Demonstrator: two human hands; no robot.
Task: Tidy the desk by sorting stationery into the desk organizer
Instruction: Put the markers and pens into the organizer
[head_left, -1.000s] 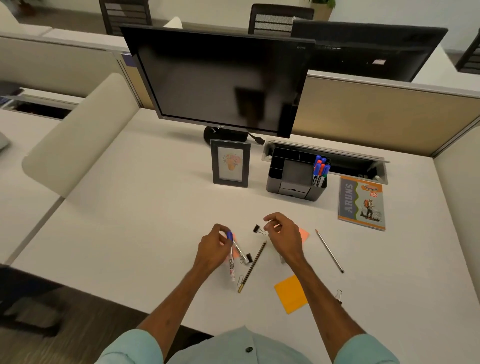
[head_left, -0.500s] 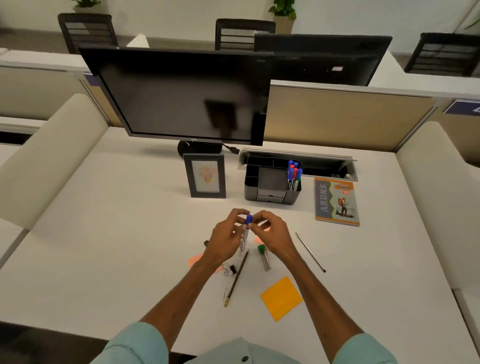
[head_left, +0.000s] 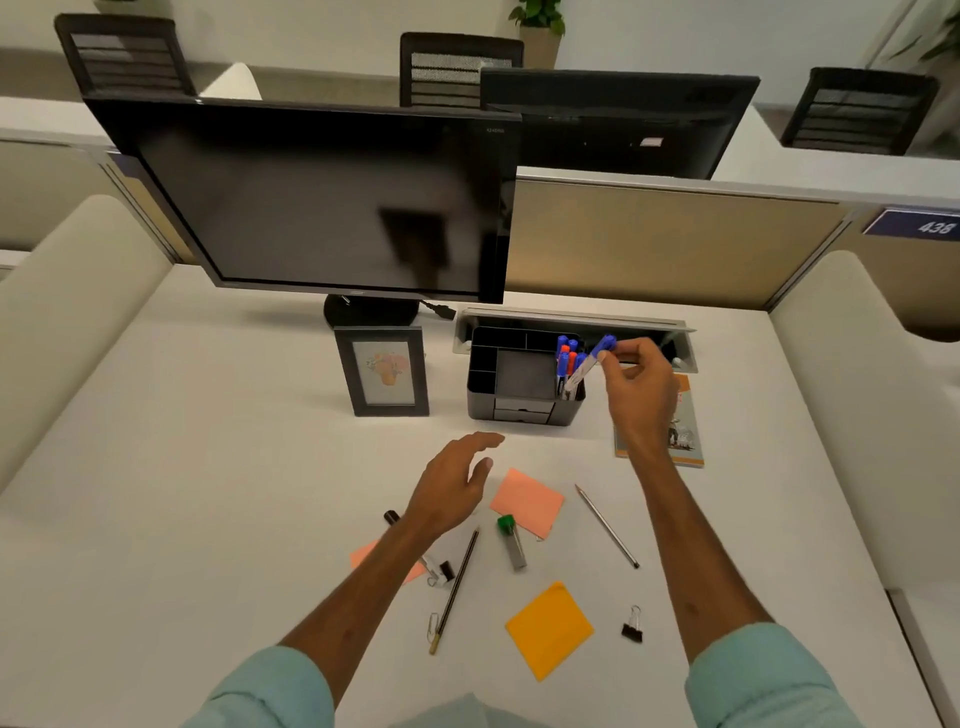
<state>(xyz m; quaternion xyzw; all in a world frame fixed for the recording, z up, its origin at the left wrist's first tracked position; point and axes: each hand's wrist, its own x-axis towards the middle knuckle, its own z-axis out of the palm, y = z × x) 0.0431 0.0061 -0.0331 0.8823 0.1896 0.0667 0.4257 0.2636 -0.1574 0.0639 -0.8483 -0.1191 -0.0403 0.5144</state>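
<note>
The left hand (head_left: 457, 488) hovers with fingers relaxed, holding nothing, a pink sticky note (head_left: 527, 501) just right of it. The right hand (head_left: 636, 389) pinches a blue-capped marker (head_left: 592, 361), which slants down-left from the pinch into the desk organizer (head_left: 519, 413) among other markers (head_left: 565, 358).

Looks like an open-plan office. Shows white desks (head_left: 208, 467) split by beige partitions (head_left: 649, 239), dark monitors (head_left: 322, 197) back to back, mesh chairs (head_left: 460, 67) beyond. Bears a numbered plate (head_left: 914, 227), 438, on one partition, with potted plants (head_left: 537, 18) by the wall.
</note>
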